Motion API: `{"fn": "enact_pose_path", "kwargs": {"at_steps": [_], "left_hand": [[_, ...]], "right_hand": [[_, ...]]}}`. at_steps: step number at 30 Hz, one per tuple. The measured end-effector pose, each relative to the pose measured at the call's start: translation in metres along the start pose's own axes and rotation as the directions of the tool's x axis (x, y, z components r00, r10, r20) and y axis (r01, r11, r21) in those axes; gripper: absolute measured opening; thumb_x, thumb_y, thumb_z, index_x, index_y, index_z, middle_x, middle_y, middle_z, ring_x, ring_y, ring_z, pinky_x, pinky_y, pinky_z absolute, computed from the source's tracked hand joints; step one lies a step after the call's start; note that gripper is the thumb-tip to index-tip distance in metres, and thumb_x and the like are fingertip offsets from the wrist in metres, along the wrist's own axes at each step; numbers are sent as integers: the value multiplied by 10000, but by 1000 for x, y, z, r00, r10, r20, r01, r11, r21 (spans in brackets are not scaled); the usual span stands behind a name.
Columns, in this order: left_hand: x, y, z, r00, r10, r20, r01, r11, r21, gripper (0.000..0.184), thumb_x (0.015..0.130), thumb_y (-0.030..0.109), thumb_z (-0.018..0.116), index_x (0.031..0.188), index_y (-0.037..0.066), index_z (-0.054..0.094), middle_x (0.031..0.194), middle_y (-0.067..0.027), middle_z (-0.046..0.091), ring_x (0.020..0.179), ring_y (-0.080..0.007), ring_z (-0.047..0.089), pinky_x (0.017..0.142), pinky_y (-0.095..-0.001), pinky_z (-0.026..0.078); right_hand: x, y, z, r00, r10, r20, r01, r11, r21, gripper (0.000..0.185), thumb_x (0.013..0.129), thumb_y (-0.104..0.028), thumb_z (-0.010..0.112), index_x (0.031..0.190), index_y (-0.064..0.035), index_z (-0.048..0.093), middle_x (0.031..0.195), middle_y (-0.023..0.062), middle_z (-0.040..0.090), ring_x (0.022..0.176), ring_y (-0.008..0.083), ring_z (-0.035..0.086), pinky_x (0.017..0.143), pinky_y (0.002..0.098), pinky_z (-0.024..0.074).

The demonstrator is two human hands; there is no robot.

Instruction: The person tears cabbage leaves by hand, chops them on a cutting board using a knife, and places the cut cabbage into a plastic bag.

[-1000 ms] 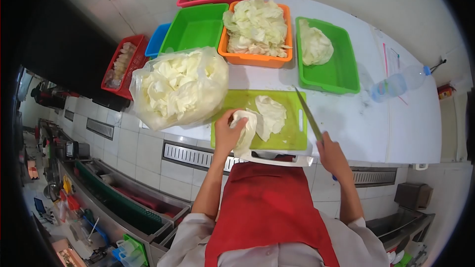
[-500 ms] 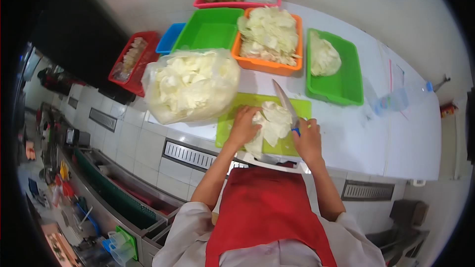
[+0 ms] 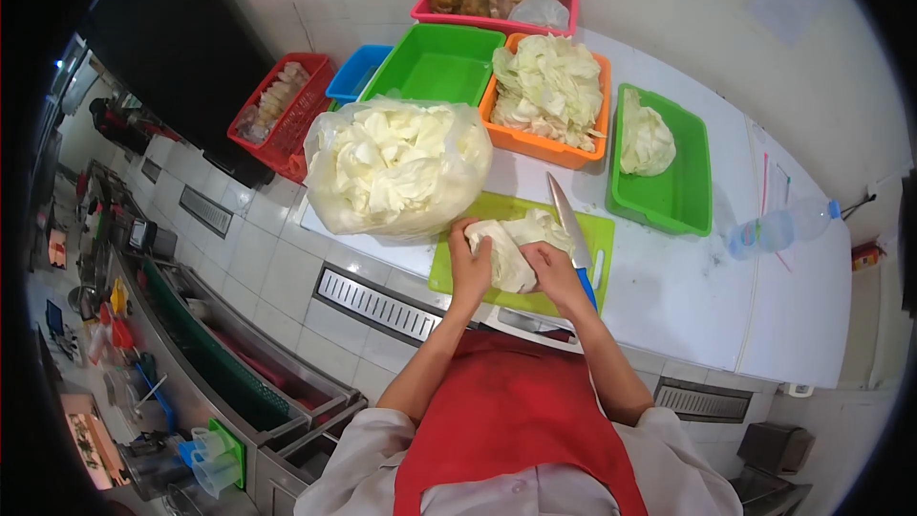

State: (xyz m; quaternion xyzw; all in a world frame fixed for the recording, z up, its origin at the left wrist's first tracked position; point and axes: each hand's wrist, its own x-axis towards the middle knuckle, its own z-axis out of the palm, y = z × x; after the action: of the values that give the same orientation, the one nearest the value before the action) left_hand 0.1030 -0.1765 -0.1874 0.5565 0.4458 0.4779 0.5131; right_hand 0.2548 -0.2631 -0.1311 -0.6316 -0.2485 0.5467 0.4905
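Over the green cutting board, my left hand grips the left side of a pale cabbage piece. My right hand has its fingers closed on the right edge of that same piece. Behind it on the board lies another cabbage piece, partly covered. A knife with a blue handle rests on the board's right part, its blade pointing away from me, and no hand touches it. Left of the board, a clear plastic bag full of cut cabbage stands close to my left hand.
An orange basin heaped with leaves stands behind the board. To its right, a green basin holds a cabbage chunk. Another green basin, a blue one, red basket and pink tray stand behind. Bottles lie right.
The knife has left my right hand and now lies on the board. My right hand has moved left onto the cabbage piece, which both hands now hold. The view has shifted.
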Motion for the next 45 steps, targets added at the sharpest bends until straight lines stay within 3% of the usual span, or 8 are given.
{"fn": "enact_pose_path", "kwargs": {"at_steps": [3, 6, 8, 10, 12, 23, 28, 45], "left_hand": [[-15, 3, -8, 992, 52, -112, -5, 922, 387, 451, 954, -21, 670, 1378, 47, 531, 1310, -126, 582, 1167, -229, 597, 1025, -336, 480], [-19, 12, -30, 1000, -30, 7, 31, 998, -48, 405, 889, -14, 706, 1276, 22, 591, 1245, -176, 551, 1116, -314, 579, 939, -381, 492], [-25, 38, -43, 998, -39, 44, 19, 926, 377, 340, 862, -38, 714, 1187, 14, 629, 1161, -169, 537, 1026, -324, 586, 880, -396, 503], [-27, 24, -47, 996, 88, 31, -92, 896, 434, 304, 838, -63, 723, 1126, 9, 657, 1102, -156, 516, 957, -327, 587, 816, -423, 512], [-29, 27, -48, 995, 95, 33, -99, 871, 481, 362, 818, -67, 738, 1165, 1, 662, 1110, -164, 518, 967, -344, 593, 817, -443, 523], [-16, 42, -34, 993, 44, 112, -102, 805, 585, 461, 767, -23, 780, 1216, -40, 676, 1175, -245, 508, 1047, -456, 613, 911, -495, 543], [-14, 45, -30, 995, -1, 102, -60, 800, 597, 457, 753, 0, 786, 1198, -55, 696, 1139, -267, 553, 1057, -460, 620, 936, -500, 536], [-16, 63, -50, 997, -55, 61, 14, 842, 539, 480, 800, -78, 720, 1273, -24, 657, 1251, -237, 516, 1124, -436, 590, 960, -478, 529]], "right_hand": [[6, 16, -5, 963, -231, 138, 265, 905, -334, 239, 989, -122, 722, 1188, 7, 695, 1012, 155, 765, 941, 264, 757, 859, 423, 597], [12, 21, -12, 803, -589, 87, 520, 623, -585, 271, 977, -130, 734, 1213, -1, 696, 1069, 201, 732, 970, 356, 722, 905, 462, 565], [-7, 11, -25, 763, -647, -21, 449, 553, -702, 330, 958, -127, 747, 1256, -7, 677, 1092, 221, 708, 1006, 394, 698, 904, 480, 557], [-35, 1, -42, 696, -709, -114, 358, 480, -801, 392, 939, -124, 760, 1300, -13, 658, 1114, 241, 684, 1042, 432, 674, 903, 498, 550], [-65, 5, -59, 889, -418, -189, -23, 370, -929, 537, 913, -123, 768, 1397, -1, 570, 1098, 252, 654, 1101, 431, 650, 913, 520, 536], [-155, -46, -41, 960, -125, -249, -94, 697, -711, 523, 966, -66, 599, 1449, 6, 413, 946, 370, 691, 912, 562, 682, 803, 604, 525], [-146, -7, -8, 963, -104, 248, 251, 680, -689, 538, 971, -63, 597, 1446, 60, 374, 1029, 378, 673, 942, 544, 685, 831, 595, 538], [-239, -74, -95, 909, 397, 126, -43, 391, -919, 457, 998, -202, 598, 1410, -86, 438, 832, 310, 683, 842, 514, 693, 759, 596, 532]]}}
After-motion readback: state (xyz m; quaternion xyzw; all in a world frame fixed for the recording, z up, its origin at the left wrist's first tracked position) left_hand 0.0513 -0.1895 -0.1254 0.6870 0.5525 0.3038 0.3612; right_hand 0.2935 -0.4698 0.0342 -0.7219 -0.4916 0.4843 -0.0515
